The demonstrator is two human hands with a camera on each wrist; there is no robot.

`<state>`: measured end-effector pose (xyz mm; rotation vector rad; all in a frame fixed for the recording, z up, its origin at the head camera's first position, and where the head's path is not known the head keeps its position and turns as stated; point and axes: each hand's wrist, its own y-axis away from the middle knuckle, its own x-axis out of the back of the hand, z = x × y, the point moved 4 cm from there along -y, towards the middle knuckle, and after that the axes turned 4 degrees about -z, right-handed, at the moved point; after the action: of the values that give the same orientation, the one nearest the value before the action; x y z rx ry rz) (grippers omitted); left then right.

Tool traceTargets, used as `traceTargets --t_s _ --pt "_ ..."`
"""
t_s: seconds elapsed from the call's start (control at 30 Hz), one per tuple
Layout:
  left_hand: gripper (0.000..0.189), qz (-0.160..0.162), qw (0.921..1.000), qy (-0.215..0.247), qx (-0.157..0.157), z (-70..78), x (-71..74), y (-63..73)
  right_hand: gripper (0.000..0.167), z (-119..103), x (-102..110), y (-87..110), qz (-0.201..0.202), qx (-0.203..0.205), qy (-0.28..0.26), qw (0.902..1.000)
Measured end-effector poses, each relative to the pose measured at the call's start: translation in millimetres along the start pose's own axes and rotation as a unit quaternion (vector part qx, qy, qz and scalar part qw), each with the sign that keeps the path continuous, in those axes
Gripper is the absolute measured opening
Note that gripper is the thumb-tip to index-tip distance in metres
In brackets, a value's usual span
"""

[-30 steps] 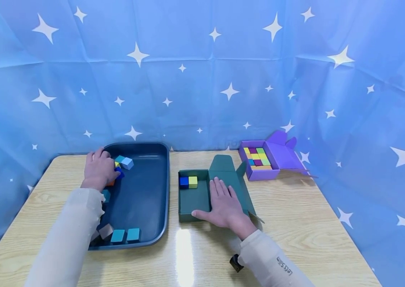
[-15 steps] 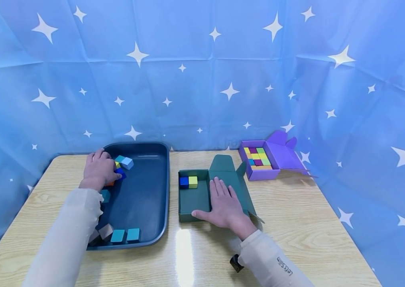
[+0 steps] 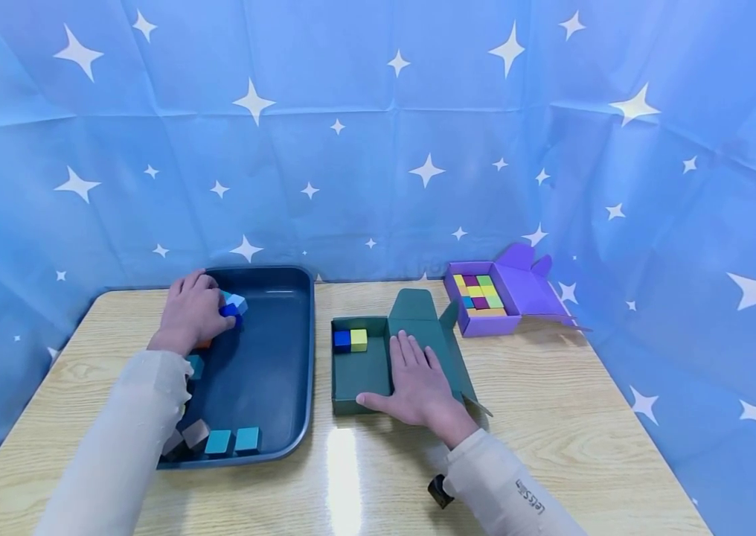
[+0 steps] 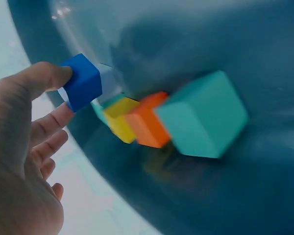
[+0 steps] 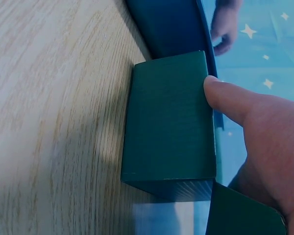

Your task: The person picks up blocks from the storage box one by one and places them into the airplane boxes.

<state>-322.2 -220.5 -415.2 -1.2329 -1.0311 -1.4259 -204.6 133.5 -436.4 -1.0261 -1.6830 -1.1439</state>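
Note:
My left hand [image 3: 193, 313] pinches a blue cube [image 4: 82, 82] between thumb and fingers, over the left side of the dark blue tray [image 3: 264, 365]. Close by in the left wrist view lie a yellow cube [image 4: 120, 120], an orange cube [image 4: 148, 120] and a teal cube [image 4: 203, 115]. My right hand [image 3: 418, 383] rests with straight fingers on the open lid of the green box [image 3: 364, 383], its thumb at the box's front rim. Inside that box, a blue cube [image 3: 342, 341] and a yellow cube [image 3: 359, 340] sit side by side at the back left.
At the back right, a purple box [image 3: 488, 324] stands with its lid folded open, filled with coloured blocks. Two teal cubes [image 3: 247, 440] and some greyish cubes [image 3: 196, 434] lie along the tray's front. A starred blue curtain [image 3: 351, 164] borders the table.
My left hand has shifted slightly right in the tray, and the blue cube has come with it, away from the neighbouring cubes. My right hand has stayed on the lid.

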Motion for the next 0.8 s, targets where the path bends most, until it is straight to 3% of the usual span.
traceTargets --t_s 0.2,0.4,0.63,0.8 --pt "0.035 0.031 0.9987 0.006 -0.041 29.0 22.6 -5.2 0.114 0.4 0.4 0.3 -0.003 -0.001 0.001 1.0000" --pt "0.032 0.067 0.9930 0.020 -0.095 73.2 41.8 -9.6 0.113 0.0 0.7 0.6 -0.005 -0.003 -0.002 1.0000" --pt "0.034 0.060 0.9866 0.018 -0.151 130.8 37.7 -14.3 0.114 -0.1 0.4 0.5 -0.007 -0.005 -0.002 1.0000" --pt "0.032 0.032 0.9811 0.025 -0.189 163.9 26.8 -16.9 0.113 0.2 -0.1 -0.5 -0.006 -0.006 -0.002 1.0000"
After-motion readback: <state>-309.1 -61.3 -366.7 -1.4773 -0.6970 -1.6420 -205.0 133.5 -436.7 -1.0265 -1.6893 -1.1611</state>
